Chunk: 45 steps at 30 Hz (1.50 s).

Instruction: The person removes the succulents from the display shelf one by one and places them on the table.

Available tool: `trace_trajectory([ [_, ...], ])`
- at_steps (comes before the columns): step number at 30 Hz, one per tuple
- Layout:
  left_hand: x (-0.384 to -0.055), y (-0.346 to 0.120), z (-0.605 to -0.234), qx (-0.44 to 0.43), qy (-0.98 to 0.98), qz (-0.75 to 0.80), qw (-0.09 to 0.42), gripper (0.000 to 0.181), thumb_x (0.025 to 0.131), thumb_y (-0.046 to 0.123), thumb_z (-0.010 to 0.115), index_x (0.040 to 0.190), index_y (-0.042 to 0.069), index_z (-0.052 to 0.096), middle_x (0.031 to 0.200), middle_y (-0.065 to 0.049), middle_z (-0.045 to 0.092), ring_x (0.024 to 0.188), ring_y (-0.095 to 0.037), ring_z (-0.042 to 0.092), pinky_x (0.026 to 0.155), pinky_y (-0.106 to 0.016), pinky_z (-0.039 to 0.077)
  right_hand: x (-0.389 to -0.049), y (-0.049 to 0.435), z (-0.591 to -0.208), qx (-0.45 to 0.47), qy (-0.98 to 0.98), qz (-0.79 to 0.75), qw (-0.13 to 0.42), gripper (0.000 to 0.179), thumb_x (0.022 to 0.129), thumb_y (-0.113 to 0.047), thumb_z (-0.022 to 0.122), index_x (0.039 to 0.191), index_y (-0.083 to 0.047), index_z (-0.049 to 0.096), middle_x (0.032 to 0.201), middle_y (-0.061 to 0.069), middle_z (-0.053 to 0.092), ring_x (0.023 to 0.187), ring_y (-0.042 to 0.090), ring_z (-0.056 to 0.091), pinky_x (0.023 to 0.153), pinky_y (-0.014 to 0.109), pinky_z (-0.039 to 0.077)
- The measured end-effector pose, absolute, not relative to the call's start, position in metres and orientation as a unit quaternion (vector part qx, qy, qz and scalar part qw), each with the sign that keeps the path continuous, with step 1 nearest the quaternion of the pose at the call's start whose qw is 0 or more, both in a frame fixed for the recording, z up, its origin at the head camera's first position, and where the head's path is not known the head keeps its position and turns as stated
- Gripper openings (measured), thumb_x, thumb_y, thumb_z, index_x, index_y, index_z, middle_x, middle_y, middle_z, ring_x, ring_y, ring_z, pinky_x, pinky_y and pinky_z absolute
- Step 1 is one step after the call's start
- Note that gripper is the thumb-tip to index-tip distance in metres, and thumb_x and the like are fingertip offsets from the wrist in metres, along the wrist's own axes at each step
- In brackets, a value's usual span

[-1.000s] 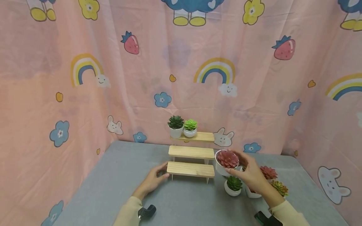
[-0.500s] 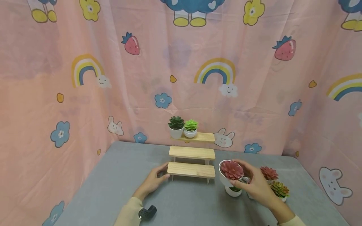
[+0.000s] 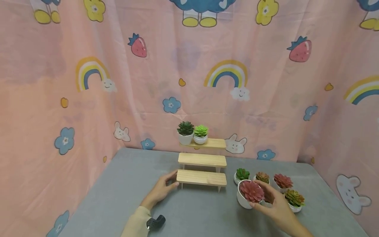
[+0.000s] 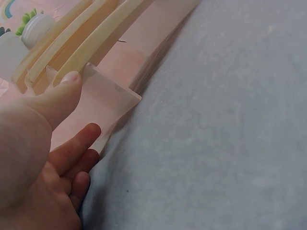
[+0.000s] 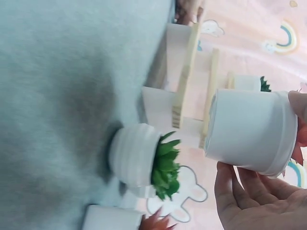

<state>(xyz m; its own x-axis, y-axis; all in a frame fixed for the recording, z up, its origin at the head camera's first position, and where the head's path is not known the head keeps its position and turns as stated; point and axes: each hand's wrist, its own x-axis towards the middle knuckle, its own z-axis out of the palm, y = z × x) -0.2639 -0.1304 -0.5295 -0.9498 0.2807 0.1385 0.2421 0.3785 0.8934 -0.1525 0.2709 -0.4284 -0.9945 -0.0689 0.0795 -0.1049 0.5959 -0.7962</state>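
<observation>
The right hand [image 3: 276, 205] clasps a white pot [image 5: 252, 132] near its rim, thumb on one side and fingers on the other, with a dark red plant [image 3: 251, 191] filling the top. The pot is held up off the grey table [image 3: 118, 204], to the right of a stepped wooden stand and in front of a small green plant [image 3: 242, 173] in a ribbed white pot [image 5: 134, 155]. The left hand [image 3: 161, 189] is at the left end of the lowest shelf [image 3: 201, 177]; its thumb tip touches the wood, while the other fingers sit apart from the thumb, loosely bent beside the see-through side panel [image 4: 103, 96]. Whether those fingers touch the panel is hard to tell. Above are the middle shelf [image 3: 202, 160] and the top shelf [image 3: 217, 143], where a dark green plant [image 3: 185, 128] and a bright green plant [image 3: 201, 130] stand side by side toward the left. Around the right hand are a brownish plant [image 3: 262, 177], a lighter red plant [image 3: 283, 181] and a yellow-green plant [image 3: 294, 197]. A pink cloth [image 3: 148, 75] printed with rainbows, strawberries and rabbits hangs behind the table.
</observation>
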Motion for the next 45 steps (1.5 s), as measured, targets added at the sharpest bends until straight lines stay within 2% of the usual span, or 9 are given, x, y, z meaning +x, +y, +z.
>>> trace_trajectory([
  [3,-0.263,-0.129,-0.53,0.159,0.829,0.535,0.023,0.062,0.097,0.034,0.066,0.152,0.012,0.046,0.145,-0.015,0.059,0.141,-0.041,0.046,0.113,-0.066,0.033,-0.148,0.277,-0.436,0.041,-0.899,0.436,0.015,0.074,0.089,-0.024,0.079,0.149,-0.001,0.042,0.146,0.03,0.051,0.124,0.034,0.063,0.09,0.035,0.059],
  [6,-0.262,-0.129,-0.529,0.154,0.828,0.539,0.026,0.062,0.097,0.033,0.067,0.152,0.012,0.046,0.146,-0.016,0.057,0.142,-0.041,0.045,0.114,-0.066,0.032,-0.146,0.283,-0.443,0.041,-0.896,0.443,0.01,0.073,0.088,-0.021,0.079,0.149,-0.001,0.044,0.146,0.029,0.051,0.116,0.006,0.064,0.088,0.027,0.057],
  [10,-0.263,-0.129,-0.529,0.151,0.828,0.54,0.026,0.062,0.097,0.032,0.067,0.152,0.013,0.046,0.145,-0.015,0.058,0.142,-0.041,0.045,0.115,-0.066,0.031,-0.145,0.287,-0.447,0.03,-0.892,0.451,-0.014,0.075,0.089,-0.023,0.079,0.149,0.002,0.042,0.15,0.029,0.047,0.125,0.015,0.062,0.093,0.029,0.057],
  [13,-0.263,-0.13,-0.528,0.152,0.827,0.54,0.025,0.061,0.097,0.03,0.067,0.152,0.013,0.047,0.145,-0.015,0.059,0.142,-0.041,0.045,0.114,-0.066,0.032,-0.145,0.289,-0.45,0.019,-0.891,0.452,-0.036,0.078,0.09,-0.025,0.077,0.151,0.004,0.037,0.153,0.031,0.042,0.137,0.048,0.049,0.099,0.042,0.056],
  [14,-0.263,-0.13,-0.528,0.151,0.827,0.541,0.025,0.061,0.097,0.03,0.067,0.152,0.013,0.047,0.145,-0.014,0.059,0.142,-0.041,0.045,0.114,-0.066,0.032,-0.145,0.29,-0.451,0.015,-0.89,0.453,-0.044,0.079,0.091,-0.026,0.076,0.151,0.004,0.035,0.154,0.031,0.04,0.139,0.049,0.046,0.1,0.045,0.055],
  [23,-0.264,-0.131,-0.529,0.149,0.826,0.543,0.025,0.061,0.097,0.031,0.067,0.152,0.013,0.047,0.145,-0.015,0.058,0.142,-0.041,0.045,0.115,-0.066,0.031,-0.149,0.296,-0.464,-0.003,-0.888,0.453,-0.077,0.083,0.092,-0.031,0.075,0.153,0.004,0.031,0.157,0.033,0.034,0.142,0.054,0.039,0.107,0.058,0.047],
  [33,-0.265,-0.13,-0.531,0.158,0.83,0.534,0.027,0.065,0.097,0.033,0.066,0.153,0.011,0.044,0.147,-0.017,0.057,0.141,-0.042,0.046,0.114,-0.066,0.033,-0.15,0.301,-0.475,-0.019,-0.887,0.452,-0.09,0.084,0.091,-0.033,0.076,0.153,0.004,0.033,0.157,0.034,0.035,0.141,0.053,0.042,0.106,0.056,0.049],
  [40,-0.265,-0.131,-0.528,0.153,0.831,0.534,0.029,0.063,0.098,0.032,0.066,0.154,0.012,0.044,0.149,-0.017,0.055,0.142,-0.041,0.045,0.115,-0.066,0.032,-0.151,0.304,-0.482,-0.008,-0.882,0.461,-0.098,0.083,0.091,-0.03,0.076,0.152,0.004,0.032,0.157,0.036,0.032,0.143,0.055,0.037,0.106,0.058,0.048],
  [45,-0.264,-0.131,-0.527,0.156,0.83,0.534,0.029,0.064,0.098,0.034,0.066,0.154,0.012,0.043,0.148,-0.017,0.056,0.142,-0.041,0.045,0.115,-0.066,0.032,-0.151,0.304,-0.486,-0.009,-0.884,0.456,-0.104,0.083,0.091,-0.031,0.076,0.151,0.006,0.033,0.156,0.036,0.035,0.14,0.055,0.041,0.104,0.056,0.051],
])
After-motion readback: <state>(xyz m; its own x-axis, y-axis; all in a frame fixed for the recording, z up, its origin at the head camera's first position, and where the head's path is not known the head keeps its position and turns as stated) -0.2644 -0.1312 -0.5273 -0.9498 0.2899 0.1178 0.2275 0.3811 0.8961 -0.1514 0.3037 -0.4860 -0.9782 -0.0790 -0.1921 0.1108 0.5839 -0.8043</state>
